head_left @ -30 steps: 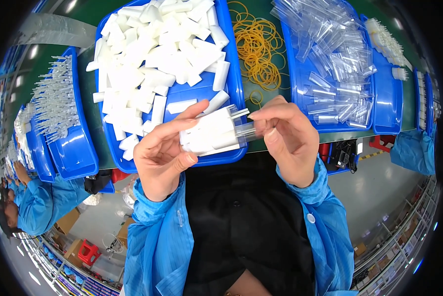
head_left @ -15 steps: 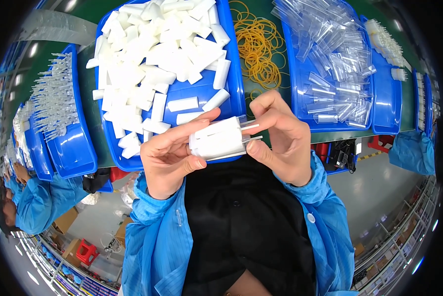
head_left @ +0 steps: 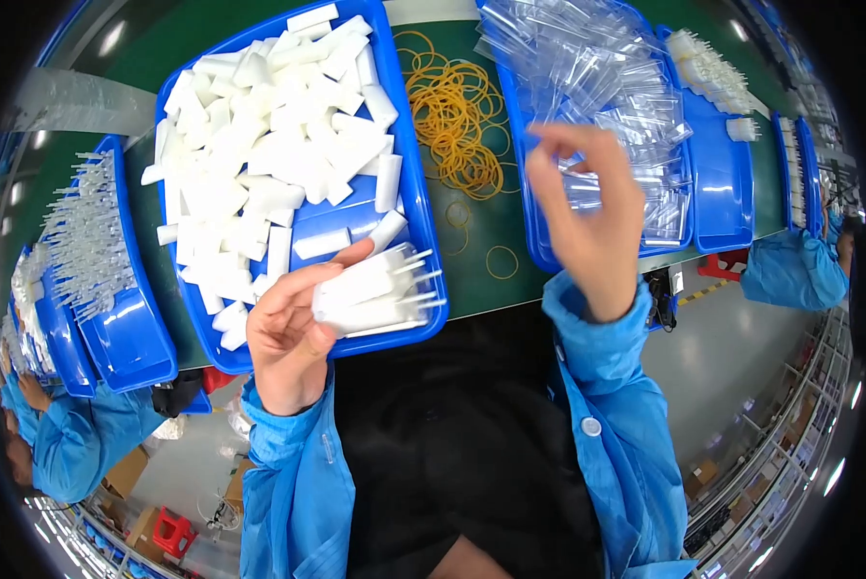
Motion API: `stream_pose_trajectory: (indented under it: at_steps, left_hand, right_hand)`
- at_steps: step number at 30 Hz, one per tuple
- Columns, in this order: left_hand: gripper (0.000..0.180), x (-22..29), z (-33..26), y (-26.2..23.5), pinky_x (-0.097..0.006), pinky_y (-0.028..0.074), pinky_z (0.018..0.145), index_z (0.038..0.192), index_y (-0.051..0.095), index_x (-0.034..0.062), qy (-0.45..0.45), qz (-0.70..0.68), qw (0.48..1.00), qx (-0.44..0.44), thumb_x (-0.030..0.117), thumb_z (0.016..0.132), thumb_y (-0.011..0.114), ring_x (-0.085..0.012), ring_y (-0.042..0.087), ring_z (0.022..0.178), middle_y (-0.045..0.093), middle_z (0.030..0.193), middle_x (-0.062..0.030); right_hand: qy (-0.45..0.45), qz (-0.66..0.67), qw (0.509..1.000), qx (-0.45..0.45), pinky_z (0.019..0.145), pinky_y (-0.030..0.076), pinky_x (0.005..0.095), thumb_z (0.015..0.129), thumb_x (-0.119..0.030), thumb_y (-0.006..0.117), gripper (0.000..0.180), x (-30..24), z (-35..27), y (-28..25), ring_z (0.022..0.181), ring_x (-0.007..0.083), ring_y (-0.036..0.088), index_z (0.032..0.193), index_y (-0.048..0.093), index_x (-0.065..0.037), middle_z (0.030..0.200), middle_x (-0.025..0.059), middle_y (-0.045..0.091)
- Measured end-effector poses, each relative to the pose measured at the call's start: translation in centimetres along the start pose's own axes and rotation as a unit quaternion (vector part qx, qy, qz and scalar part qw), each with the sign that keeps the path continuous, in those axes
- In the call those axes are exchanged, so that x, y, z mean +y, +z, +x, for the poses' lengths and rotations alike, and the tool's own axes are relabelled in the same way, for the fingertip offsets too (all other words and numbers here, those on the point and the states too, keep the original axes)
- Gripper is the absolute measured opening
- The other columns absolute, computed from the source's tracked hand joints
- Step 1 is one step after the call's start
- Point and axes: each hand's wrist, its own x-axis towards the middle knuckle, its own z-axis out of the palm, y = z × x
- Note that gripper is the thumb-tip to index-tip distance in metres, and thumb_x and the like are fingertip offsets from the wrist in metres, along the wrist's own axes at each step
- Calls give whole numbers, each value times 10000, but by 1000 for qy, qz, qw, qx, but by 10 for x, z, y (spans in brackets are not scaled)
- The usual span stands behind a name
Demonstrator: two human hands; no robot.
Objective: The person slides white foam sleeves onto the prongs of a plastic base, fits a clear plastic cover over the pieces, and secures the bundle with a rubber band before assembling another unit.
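White bundle [head_left: 363,291] is sitting over the block tray [head_left: 329,215], left hand [head_left: 293,333] pinching it; uneven pressure could be letting its rods [head_left: 423,278] slip out. Right hand [head_left: 592,212] is hovering over the sleeve tray [head_left: 513,125]; blur is hiding its grip, which cannot be told.

No lettering, numbers or signs can be read here.

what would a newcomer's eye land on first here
Probably the heap of white blocks in the large blue tray, left of centre, then the yellow rubber bands on the green table beside it. Nearer the body, the left hand grips a white bundle with thin rods sticking out; the right hand, blurred, is over clear plastic pieces.
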Motion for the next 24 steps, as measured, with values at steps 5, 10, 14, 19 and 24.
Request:
stream_pose_trajectory:
  at_steps: [5, 10, 14, 19, 24]
  left_hand:
    - [618, 5, -7, -4, -362, 396, 924, 1234, 363, -42, -59, -98, 993, 15, 209, 754, 661, -320, 552, 1024, 534, 1112, -254]
    - [654, 13, -2, 5, -377, 551, 600, 1281, 284, -32, -119, -134, 984, -5, 194, 773, 629, -330, 608, 882, 501, 1134, -273]
    - [589, 10, -5, 0, -330, 540, 466, 1249, 342, -27, -98, -133, 986, -36, 194, 779, 620, -314, 622, 791, 484, 1139, -290]
    - [463, 6, -6, -1, -299, 541, 493, 1169, 447, -18, -71, -61, 994, -51, 190, 791, 615, -288, 624, 772, 467, 1158, -296]
    - [352, 0, -6, -2, -294, 543, 528, 1104, 503, 24, -19, -42, 998, -46, 176, 803, 603, -304, 593, 911, 433, 1192, -306]
  right_hand:
    - [-105, -211, 971, 36, 612, 416, 320, 719, -133, 676, 251, 34, 35, -2, 670, 252, 489, 941, 593, -49, 705, 74, 539]
    - [-213, -307, 927, -36, 651, 430, 340, 735, -211, 662, 290, 8, 66, 8, 788, 255, 497, 948, 578, -34, 840, 95, 529]
    - [-225, -333, 915, -27, 655, 434, 353, 730, -207, 659, 268, 25, 75, 18, 775, 268, 496, 897, 572, -18, 818, 97, 520]
    - [-217, -297, 929, -21, 653, 439, 346, 739, -162, 652, 195, 32, 75, 19, 746, 272, 523, 827, 569, -8, 806, 107, 558]
    - [-45, -61, 994, -80, 598, 411, 259, 777, -126, 634, 166, -10, 47, -7, 688, 151, 528, 893, 579, -21, 800, 64, 584]
